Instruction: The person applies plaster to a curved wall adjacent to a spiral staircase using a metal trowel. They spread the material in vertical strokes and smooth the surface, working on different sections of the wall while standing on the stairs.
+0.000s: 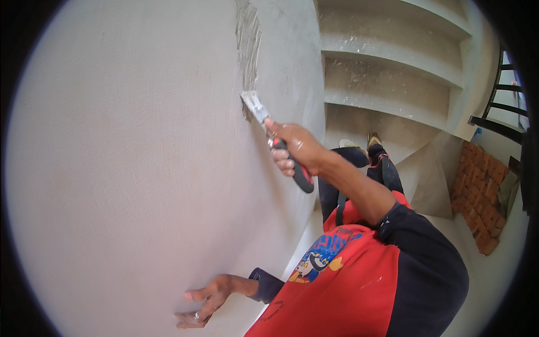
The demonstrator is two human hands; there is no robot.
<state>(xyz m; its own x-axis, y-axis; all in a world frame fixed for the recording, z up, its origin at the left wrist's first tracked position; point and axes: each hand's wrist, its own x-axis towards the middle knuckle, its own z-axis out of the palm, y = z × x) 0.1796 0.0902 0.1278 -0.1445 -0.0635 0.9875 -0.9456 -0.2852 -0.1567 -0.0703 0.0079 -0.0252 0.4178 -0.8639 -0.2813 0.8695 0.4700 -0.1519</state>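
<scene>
Putty knife (259, 109) sits in the right hand (298, 142), fingers wrapped round its black-and-red handle (304, 181), blade on the pale wall (140, 140) near a grey filler streak's (247, 53) lower end; the left hand (209, 299), fingers loosely parted, is near that wall, contact unclear from here.

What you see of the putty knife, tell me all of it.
The putty knife has a flat, metal-looking blade smeared with pale material and a black handle with red parts. It slants, blade to the upper left, handle to the lower right. The right hand grips it, thumb toward the blade. Its edge is at the wall, near the lower end of a rough grey streak; contact is unclear.
</scene>
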